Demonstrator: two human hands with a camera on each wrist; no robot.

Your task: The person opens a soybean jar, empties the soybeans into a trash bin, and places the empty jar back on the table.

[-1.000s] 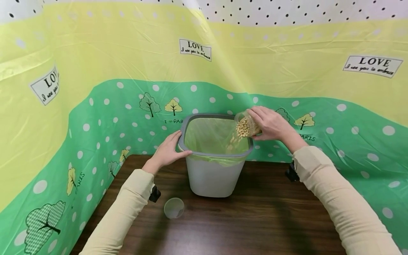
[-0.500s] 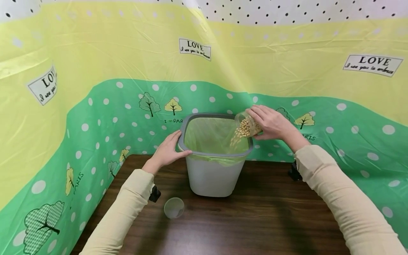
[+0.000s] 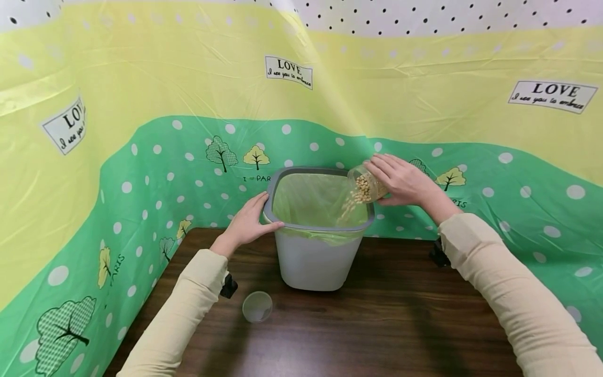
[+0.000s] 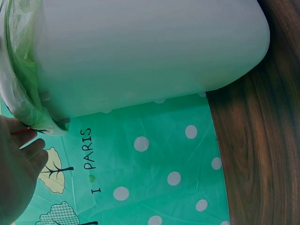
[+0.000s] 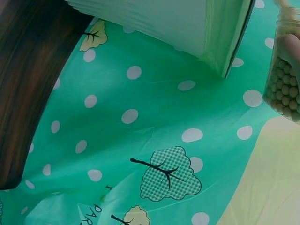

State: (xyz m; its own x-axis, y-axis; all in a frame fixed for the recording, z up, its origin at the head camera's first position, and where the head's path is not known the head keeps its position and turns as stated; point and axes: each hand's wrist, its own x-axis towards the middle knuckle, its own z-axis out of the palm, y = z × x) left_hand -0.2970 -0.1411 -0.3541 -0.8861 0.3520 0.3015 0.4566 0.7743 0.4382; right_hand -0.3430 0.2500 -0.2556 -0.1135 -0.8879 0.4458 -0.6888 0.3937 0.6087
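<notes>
A plastic jar (image 3: 378,187) is tipped over the right side of a lined trash bin (image 3: 311,264), and my right hand (image 3: 399,179) grips it. Pale yellow beans (image 3: 361,189), like soybeans, stream from its mouth into the green bag (image 3: 306,199). In the right wrist view many beans (image 5: 283,89) show inside the jar (image 5: 287,29); most of the hand is out of frame there. My left hand (image 3: 248,222) holds the bin's grey rim (image 3: 269,209) at the left, thumb on the front edge. The left wrist view shows those fingers (image 4: 32,152) bent at the rim.
A round clear lid (image 3: 257,307) lies on the dark wooden table (image 3: 330,335), in front of the bin and to its left. A green and yellow patterned sheet (image 3: 188,152) hangs close behind and around the table.
Beans keep falling from the tilted jar, and fewer show at its mouth. The right forearm has shifted slightly right. The left hand stays in place on the rim.
</notes>
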